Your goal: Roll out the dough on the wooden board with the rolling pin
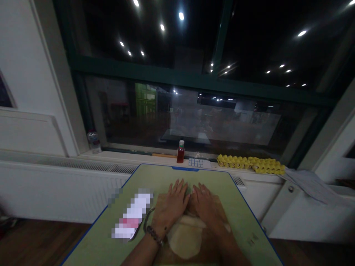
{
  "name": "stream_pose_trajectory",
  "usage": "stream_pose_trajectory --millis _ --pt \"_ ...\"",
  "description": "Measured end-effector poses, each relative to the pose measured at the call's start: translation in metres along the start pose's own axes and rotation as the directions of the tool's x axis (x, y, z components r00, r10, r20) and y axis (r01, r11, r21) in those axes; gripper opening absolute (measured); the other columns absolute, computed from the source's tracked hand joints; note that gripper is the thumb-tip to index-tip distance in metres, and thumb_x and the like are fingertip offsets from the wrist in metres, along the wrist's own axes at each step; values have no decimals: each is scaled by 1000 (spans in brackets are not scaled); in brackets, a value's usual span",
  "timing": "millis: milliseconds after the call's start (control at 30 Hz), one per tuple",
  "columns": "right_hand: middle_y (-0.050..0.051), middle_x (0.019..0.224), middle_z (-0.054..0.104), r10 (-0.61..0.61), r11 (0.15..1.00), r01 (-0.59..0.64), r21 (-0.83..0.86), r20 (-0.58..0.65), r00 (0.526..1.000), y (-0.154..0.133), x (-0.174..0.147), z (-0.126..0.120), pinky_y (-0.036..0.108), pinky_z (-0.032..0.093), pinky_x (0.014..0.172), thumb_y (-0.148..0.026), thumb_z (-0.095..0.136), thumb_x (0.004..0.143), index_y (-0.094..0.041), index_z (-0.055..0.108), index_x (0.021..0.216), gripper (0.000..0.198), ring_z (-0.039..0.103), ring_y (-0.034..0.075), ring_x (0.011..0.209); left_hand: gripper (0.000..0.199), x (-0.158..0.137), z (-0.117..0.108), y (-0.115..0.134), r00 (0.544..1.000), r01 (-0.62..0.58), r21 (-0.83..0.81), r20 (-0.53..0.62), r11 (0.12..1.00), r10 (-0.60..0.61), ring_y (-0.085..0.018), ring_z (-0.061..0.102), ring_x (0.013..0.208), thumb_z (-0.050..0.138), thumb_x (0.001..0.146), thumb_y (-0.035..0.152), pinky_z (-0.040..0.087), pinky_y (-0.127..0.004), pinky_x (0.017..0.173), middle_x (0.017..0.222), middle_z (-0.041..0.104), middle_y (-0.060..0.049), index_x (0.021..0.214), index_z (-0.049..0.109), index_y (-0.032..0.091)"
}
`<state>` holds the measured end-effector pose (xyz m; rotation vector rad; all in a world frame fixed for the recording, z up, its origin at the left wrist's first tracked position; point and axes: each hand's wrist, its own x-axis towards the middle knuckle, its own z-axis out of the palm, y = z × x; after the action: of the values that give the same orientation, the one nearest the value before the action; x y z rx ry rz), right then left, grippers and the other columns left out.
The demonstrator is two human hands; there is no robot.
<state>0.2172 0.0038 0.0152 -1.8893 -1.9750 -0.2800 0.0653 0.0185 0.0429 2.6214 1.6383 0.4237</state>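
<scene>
A flat round of pale dough (185, 242) lies on a brown wooden board (206, 244) that rests on a green folding table. My left hand (175, 201) is palm down over the far left part of the board, its fingers stretched forward and spread. Beside it, my right hand (203, 202) is also palm down, fingers extended, thumb side close to the left hand. A pale bar-like strip (191, 221) runs crosswise just behind the dough, partly under my right forearm; I cannot tell whether it is dough or a rolling pin. What lies under the palms is hidden.
A phone (133, 218) with a blurred-out screen lies left of the board on the green table (235, 192). On the windowsill stand a clear bottle (94, 142), a small bottle of red liquid (180, 153) and yellow egg trays (251, 164). A white radiator (55, 195) runs below.
</scene>
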Motion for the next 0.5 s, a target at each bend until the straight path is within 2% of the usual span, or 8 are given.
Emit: stream_pose_trajectory --millis 100,200,367,500 --pt "12 136 57 -111 993 112 -29 38 993 0 -4 22 43 37 109 -21 32 99 -18 61 127 40 49 26 130 50 4 8 -3 998 6 -44 66 999 -3 -26 23 145 29 99 33 20 -48 119 155 33 -10 144 43 14" --pt "13 135 58 -209 972 215 -93 72 975 2 -10 33 45 34 110 -13 32 97 -16 59 129 42 48 27 130 53 2 19 -6 993 20 -98 117 995 -8 -26 25 145 25 99 34 21 -47 118 155 35 -11 144 41 11" --pt "9 137 56 -168 979 179 -103 99 981 1 -12 27 48 30 111 -19 33 97 -22 59 129 41 45 27 133 52 0 29 -8 992 24 -114 125 993 -10 -25 30 143 27 97 30 26 -44 117 152 41 -10 143 43 12" --pt "9 136 57 -148 981 165 -105 150 978 -2 -10 18 50 31 110 -24 33 98 -24 59 127 39 45 27 132 54 3 33 -10 990 55 -106 133 993 -40 -27 23 145 30 95 31 21 -48 118 155 34 -10 145 39 12"
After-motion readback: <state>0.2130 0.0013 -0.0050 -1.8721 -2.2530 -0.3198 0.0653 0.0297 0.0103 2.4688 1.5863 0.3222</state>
